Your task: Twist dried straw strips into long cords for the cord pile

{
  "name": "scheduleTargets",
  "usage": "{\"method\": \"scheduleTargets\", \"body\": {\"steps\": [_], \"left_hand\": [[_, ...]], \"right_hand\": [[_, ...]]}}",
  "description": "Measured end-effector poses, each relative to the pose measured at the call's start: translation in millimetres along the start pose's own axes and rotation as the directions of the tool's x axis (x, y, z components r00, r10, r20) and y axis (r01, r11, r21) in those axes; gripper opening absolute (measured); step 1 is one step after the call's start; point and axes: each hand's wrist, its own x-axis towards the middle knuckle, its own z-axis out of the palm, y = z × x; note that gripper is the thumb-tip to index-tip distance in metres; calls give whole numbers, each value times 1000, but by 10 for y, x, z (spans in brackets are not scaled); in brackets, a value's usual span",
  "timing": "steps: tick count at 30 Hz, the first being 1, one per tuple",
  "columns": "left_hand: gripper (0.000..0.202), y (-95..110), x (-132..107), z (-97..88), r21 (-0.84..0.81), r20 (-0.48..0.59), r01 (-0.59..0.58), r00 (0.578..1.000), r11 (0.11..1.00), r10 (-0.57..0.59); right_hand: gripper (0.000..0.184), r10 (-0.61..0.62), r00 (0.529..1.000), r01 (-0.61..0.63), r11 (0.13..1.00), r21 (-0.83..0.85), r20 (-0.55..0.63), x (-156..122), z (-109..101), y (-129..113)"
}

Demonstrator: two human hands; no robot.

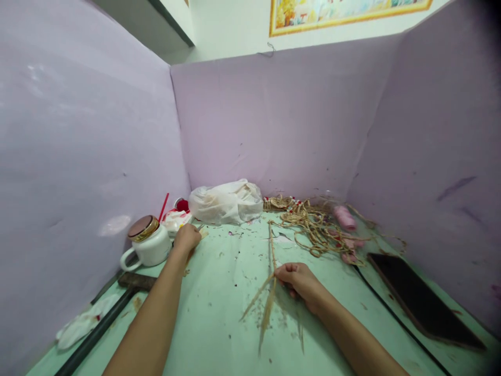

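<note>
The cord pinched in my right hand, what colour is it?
The cord is light brown, seen best in the head view.

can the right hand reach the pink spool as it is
Probably, by going over: the right hand pinches a tan strand, and tangled cord lies between hand and pink spool.

Left hand point(187, 238) reaches farther out — right hand point(300, 280) pinches nearer.
</note>
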Motion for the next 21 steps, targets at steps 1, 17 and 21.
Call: {"method": "scheduleTargets", "body": {"steps": [1,17,21], "left_hand": [[22,6,2,48,26,8,7,1000,1000,-7],[22,383,-202,-160,147,-38,-55,997,988,61],[22,630,-366,-273,98,-4,-150,989,984,151]], "right_hand": [[15,0,1000,0,1000,-6,2,-5,0,-4],[15,-10,1000,9,1000,20,23,-9,-1,-33],[11,-9,1000,9,1000,26,15,-5,-1,-38]]}}
